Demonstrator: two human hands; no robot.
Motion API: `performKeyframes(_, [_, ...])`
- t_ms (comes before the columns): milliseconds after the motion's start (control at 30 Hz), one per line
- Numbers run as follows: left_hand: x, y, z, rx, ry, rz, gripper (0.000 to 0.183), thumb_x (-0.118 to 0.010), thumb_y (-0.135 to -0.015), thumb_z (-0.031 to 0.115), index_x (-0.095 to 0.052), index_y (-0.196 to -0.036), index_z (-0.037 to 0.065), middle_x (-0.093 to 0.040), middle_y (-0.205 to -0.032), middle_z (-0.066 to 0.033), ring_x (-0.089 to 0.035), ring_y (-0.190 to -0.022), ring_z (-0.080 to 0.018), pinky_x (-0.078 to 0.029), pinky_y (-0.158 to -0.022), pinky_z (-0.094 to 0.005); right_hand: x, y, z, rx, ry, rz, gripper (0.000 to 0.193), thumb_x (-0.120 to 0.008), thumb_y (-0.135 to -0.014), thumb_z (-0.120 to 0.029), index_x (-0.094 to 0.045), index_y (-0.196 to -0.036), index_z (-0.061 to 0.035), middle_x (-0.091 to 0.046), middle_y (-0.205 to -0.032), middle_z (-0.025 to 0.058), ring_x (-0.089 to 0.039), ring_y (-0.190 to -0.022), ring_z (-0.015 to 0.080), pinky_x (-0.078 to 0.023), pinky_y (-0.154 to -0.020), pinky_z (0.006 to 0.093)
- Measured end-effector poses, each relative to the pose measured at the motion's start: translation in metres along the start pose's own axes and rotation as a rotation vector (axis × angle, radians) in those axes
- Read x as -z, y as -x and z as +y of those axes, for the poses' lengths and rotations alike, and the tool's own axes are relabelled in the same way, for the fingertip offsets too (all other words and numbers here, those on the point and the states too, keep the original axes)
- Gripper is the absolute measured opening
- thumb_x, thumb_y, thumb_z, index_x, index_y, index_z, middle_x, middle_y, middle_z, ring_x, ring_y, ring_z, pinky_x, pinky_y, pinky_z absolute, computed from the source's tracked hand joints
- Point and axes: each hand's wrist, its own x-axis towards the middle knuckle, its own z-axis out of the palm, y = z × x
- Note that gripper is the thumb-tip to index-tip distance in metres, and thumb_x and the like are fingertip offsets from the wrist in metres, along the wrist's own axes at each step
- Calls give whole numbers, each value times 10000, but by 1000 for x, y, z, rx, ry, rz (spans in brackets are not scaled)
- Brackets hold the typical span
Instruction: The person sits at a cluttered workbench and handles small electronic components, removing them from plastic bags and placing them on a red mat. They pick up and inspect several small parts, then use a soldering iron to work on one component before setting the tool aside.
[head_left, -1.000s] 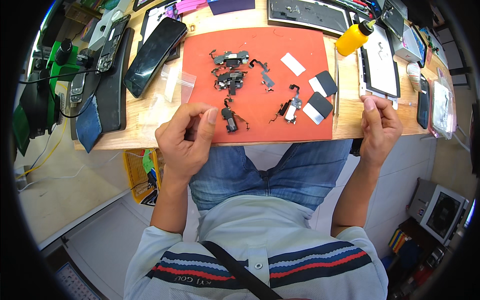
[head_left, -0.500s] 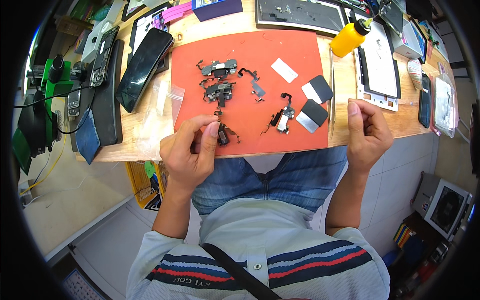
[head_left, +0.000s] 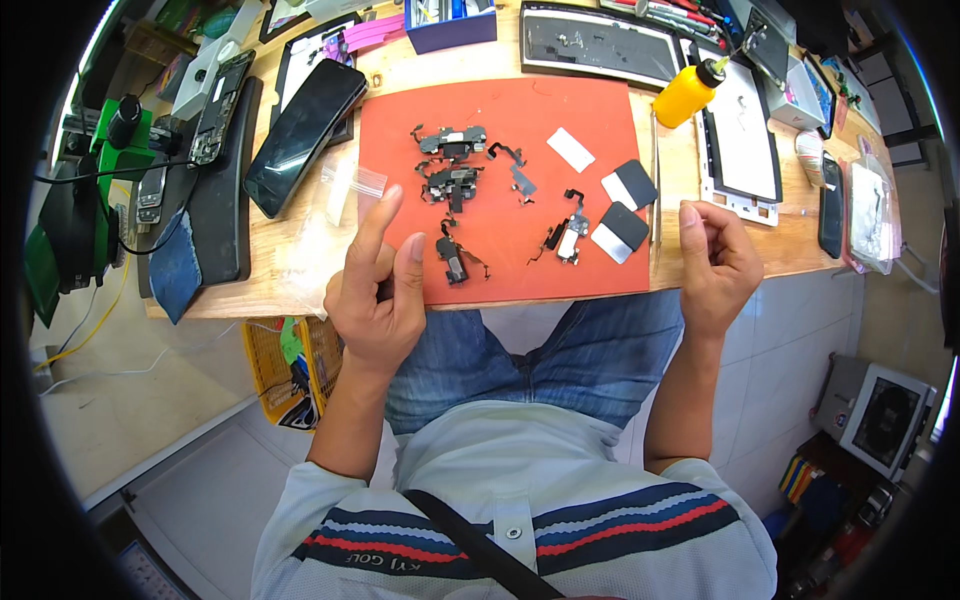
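My left hand is raised at the left front of the orange-red mat, index finger and thumb apart, nothing between them. Nearest to it lies a small black phone part with thin flex cables. Behind that part are a dark speaker-like module and a similar module. Right of centre rest a part with a silver block, a loose flex cable and a white strip. My right hand, fingers curled and thumb against them, hovers right of the mat; I see nothing in it.
Thin metal tweezers lie along the mat's right edge, near two black-and-silver pieces. A yellow bottle stands behind. To the left are a dark phone and a clear bag; a blue box sits at the back.
My left hand has drawn back left from the small black part, its finger and thumb now spread. The part stays on the mat. The view has shifted slightly; my right hand remains curled.
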Motion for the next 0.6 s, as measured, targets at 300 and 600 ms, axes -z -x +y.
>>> performKeyframes(300, [-6, 1, -4, -69, 7, 25, 149, -783, -866, 79, -737, -1006, 54, -543, -532, -29, -523, -427, -132, -386, -427, -275, 10, -4, 6, -77, 6, -141, 113, -753, -906, -99, -728, -896, 11, -548, -633, -56, -432, -554, 12, -327, -501, 204])
performKeyframes(600, [1, 5, -7, -23, 149, 47, 368, -854, -809, 242, -563, -636, 98, -548, -515, -38, -527, -412, -178, -389, -411, -305, 17, -100, -145, 327, -117, -317, 114, -727, -929, -63, -713, -957, 47, -668, -780, -2, -572, -697, 26, -441, -621, 195])
